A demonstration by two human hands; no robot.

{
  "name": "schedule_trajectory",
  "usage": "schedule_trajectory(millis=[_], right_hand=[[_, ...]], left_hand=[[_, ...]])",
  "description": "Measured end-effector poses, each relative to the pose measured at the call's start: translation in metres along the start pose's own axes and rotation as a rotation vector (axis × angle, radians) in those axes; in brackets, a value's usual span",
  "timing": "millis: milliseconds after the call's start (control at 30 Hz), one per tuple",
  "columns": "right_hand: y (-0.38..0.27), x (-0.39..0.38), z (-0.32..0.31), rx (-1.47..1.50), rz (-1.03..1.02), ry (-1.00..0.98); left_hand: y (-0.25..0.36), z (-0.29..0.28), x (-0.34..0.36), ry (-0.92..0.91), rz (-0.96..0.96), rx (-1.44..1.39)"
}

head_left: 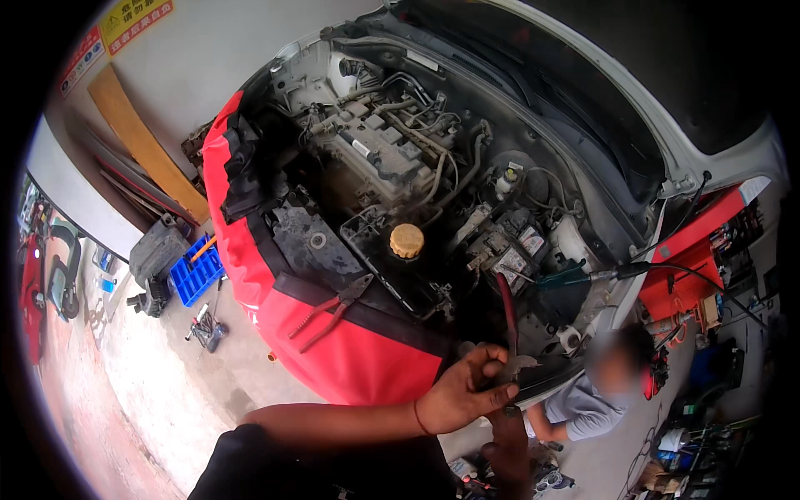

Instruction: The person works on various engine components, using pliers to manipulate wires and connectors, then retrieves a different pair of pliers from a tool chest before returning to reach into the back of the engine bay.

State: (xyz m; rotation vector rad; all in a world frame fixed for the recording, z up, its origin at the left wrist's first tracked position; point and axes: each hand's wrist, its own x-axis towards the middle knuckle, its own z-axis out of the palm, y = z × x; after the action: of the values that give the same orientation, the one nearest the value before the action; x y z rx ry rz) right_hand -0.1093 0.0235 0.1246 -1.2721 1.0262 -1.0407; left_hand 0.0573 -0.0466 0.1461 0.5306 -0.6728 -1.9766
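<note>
At the front right corner of the car's open engine bay, my left hand [460, 398] is closed, its thumb and fingers bent round the metal end of red-handled pliers [510, 312]. One red handle points up toward the battery; a second handle is not plain to see. My right hand [507, 437] is just below the left, close against it, with its fingers mostly hidden. Another pair of red-handled pliers [332, 313] lies apart on the red fender cover [350, 358], jaws toward the engine. A tan round cap [407, 241] tops a reservoir in the bay.
The dusty engine [375, 150] and battery [521, 242] fill the bay. A black cable [667, 265] hangs across the right fender. Beyond it, another person [596, 404] is low down by the car. A blue tray [197, 271] and loose parts lie on the floor at left.
</note>
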Motion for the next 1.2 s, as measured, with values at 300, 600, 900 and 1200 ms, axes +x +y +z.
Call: schedule_trajectory(millis=[300,600,900,1200], right_hand=[[0.015,0.019,0.068,-0.003,0.001,0.218],[-0.005,0.035,0.043,-0.170,-0.413,0.144],[-0.015,0.068,0.094,0.927,0.036,-0.040],[0.021,0.081,0.153,0.905,0.108,0.015]], left_hand=[[0.028,-0.027,-0.036,-0.091,0.146,0.246],[0.108,-0.024,-0.040,-0.002,0.783,1.599],[0.090,-0.054,-0.040,-0.071,0.528,1.383],[0.203,-0.187,-0.058,-0.024,0.410,1.608]])
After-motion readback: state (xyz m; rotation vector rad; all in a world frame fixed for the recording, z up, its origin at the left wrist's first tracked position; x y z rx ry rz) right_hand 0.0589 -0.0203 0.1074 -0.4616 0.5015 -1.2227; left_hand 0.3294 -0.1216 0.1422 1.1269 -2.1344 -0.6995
